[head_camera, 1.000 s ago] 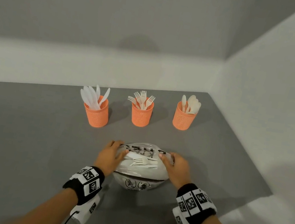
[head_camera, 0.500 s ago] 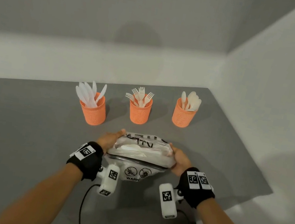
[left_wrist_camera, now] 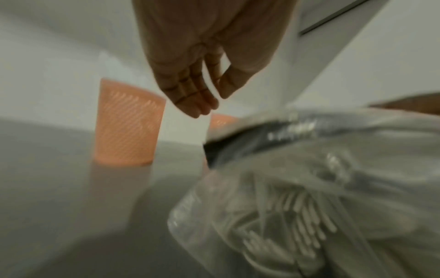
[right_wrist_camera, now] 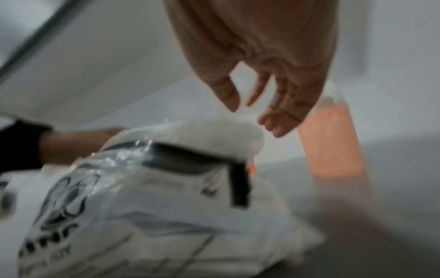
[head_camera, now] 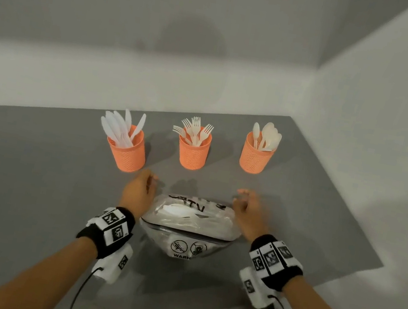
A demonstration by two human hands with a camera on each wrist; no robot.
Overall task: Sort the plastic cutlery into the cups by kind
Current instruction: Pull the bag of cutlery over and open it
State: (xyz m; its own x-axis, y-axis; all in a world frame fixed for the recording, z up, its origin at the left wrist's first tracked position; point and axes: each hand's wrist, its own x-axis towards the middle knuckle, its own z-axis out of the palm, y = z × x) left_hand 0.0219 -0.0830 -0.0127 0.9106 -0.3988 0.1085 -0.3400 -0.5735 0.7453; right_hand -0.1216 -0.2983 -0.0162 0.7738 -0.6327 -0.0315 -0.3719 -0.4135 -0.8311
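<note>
The left hand [head_camera: 137,191] and right hand [head_camera: 250,210] flank the plastic bag [head_camera: 190,220] of cutlery, fingers loosely spread, gripping nothing; three orange cups [head_camera: 192,149] stand beyond

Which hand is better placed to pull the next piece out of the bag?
Neither clearly: the left hand and right hand flank the bag evenly, both empty. The visible piece lies left of centre, slightly favouring left.

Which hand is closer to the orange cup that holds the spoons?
Right. The right hand hovers just in front of the spoon cup, open; the left hand is across the plastic bag, nearer the knife cup.
</note>
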